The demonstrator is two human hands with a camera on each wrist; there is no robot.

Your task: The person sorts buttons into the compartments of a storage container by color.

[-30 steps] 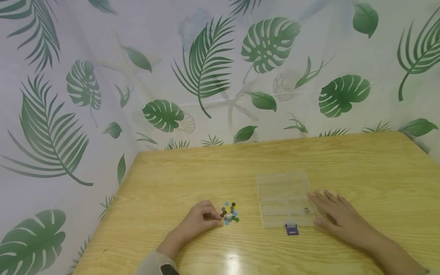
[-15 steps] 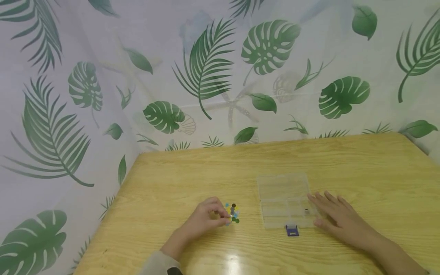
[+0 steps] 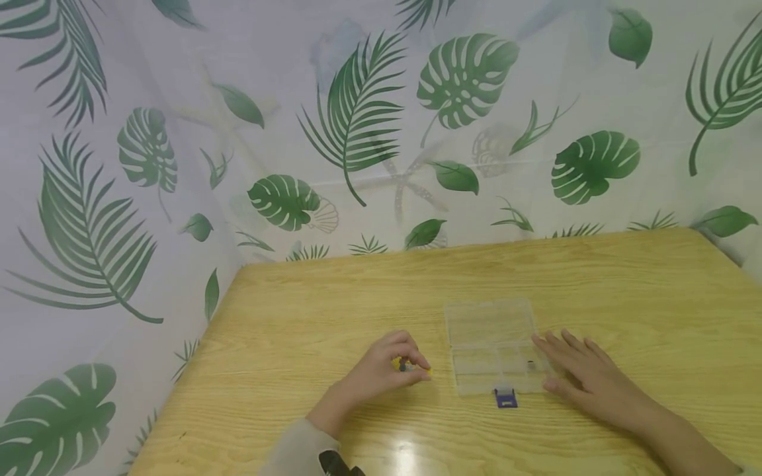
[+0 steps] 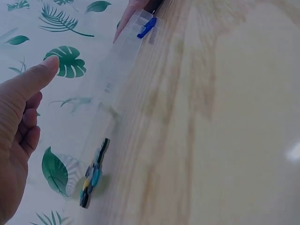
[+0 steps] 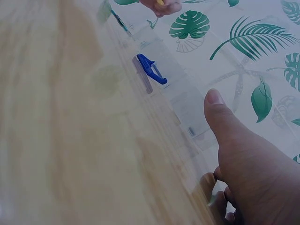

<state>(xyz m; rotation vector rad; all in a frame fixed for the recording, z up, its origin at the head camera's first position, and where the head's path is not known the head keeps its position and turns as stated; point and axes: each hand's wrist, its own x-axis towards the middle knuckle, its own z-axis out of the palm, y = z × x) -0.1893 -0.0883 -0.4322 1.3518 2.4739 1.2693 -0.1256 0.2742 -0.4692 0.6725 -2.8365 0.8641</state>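
Observation:
My left hand (image 3: 387, 367) pinches a small yellow disc (image 3: 429, 373) between thumb and forefinger. It hovers over a cluster of small coloured discs (image 3: 403, 365), mostly hidden behind it in the head view; the left wrist view shows the discs (image 4: 93, 173) lying flat. To the right lies a clear plastic box (image 3: 476, 383) with its lid (image 3: 489, 320) folded back and a blue latch (image 3: 506, 398) at the front. One dark piece (image 3: 531, 363) sits in a right compartment. My right hand (image 3: 589, 383) rests with fingers extended against the box's right side.
The wooden table (image 3: 333, 297) stretches around the box and discs. A white cloth with green leaf prints (image 3: 381, 132) hangs behind the table and along its left side.
My left hand has moved right across the cluster toward the box, now with a yellow disc at its fingertips. The right hand and the box have stayed in place.

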